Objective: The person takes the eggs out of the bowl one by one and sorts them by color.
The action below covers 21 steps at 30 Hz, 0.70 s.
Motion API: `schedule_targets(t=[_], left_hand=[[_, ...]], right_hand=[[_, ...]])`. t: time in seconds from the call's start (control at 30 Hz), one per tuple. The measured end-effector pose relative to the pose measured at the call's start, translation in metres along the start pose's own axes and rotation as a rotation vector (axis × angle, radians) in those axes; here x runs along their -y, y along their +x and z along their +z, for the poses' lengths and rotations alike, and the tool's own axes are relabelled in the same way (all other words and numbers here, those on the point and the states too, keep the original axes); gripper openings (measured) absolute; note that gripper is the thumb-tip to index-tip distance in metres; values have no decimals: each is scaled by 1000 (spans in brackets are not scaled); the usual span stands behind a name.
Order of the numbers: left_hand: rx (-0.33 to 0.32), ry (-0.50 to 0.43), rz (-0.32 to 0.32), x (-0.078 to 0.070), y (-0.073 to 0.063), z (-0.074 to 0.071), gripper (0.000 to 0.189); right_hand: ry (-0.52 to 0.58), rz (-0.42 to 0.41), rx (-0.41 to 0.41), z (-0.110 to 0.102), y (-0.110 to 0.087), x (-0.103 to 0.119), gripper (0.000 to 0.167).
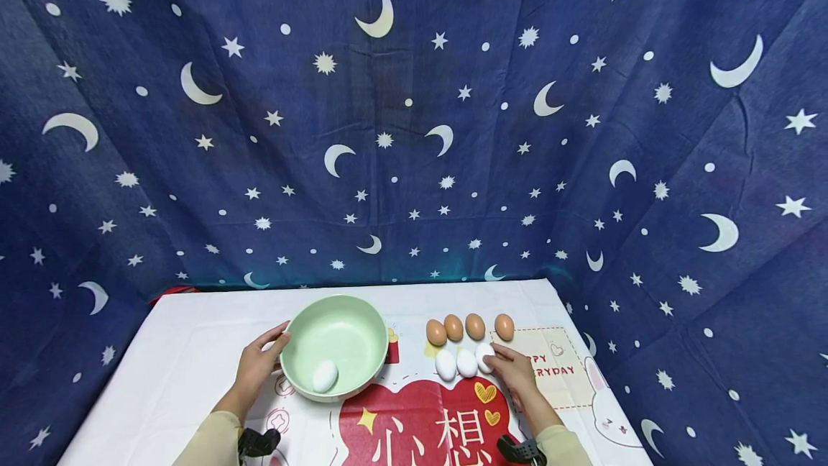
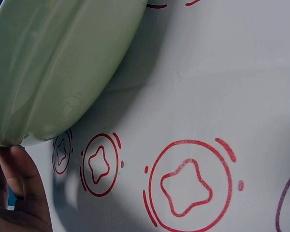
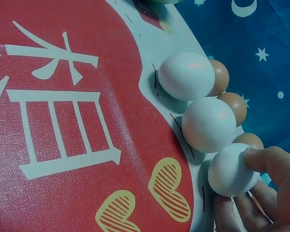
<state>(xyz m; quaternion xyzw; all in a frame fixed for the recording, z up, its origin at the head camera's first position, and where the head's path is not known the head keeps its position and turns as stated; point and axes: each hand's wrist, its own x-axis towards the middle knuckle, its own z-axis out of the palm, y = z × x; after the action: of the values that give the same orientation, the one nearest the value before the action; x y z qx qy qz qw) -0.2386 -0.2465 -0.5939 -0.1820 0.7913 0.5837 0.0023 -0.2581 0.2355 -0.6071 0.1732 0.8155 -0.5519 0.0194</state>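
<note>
A light green bowl point(image 1: 343, 340) stands on the left half of the table, a single white egg point(image 1: 325, 376) lying inside it. My left hand point(image 1: 259, 359) holds the bowl by its left rim, and the left wrist view shows fingers point(image 2: 25, 169) under the bowl's edge. On the right, my right hand point(image 1: 517, 374) grips the rightmost white egg point(image 3: 232, 170) between thumb and fingers. Beside that egg, to its left, sit two more white eggs point(image 1: 445, 364). Several brown eggs point(image 1: 454, 327) form a row behind the white ones.
A white tablecloth point(image 1: 213, 322) with a red printed patch point(image 1: 420, 416) and cartoon drawings covers the table. Behind and on both sides hangs a dark blue curtain point(image 1: 401, 185) with moons and stars. Dark straps point(image 1: 259, 443) sit on both wrists.
</note>
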Motion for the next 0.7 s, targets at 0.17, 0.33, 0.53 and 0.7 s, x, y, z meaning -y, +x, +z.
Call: schedule_targets(t=[0.17, 0.33, 0.53, 0.7], left_hand=[[3, 4, -1, 2, -1, -1, 54], [3, 0, -2, 2, 0, -1, 55], [1, 4, -8, 3, 0, 0, 56], [0, 7, -10, 2, 0, 0, 56]], right_hand=[[-12, -11, 2, 1, 0, 0, 56], [-14, -21, 4, 1, -1, 1, 54], [-6, -26, 16, 0, -1, 2, 55], [-2, -6, 13, 0, -1, 2, 55]])
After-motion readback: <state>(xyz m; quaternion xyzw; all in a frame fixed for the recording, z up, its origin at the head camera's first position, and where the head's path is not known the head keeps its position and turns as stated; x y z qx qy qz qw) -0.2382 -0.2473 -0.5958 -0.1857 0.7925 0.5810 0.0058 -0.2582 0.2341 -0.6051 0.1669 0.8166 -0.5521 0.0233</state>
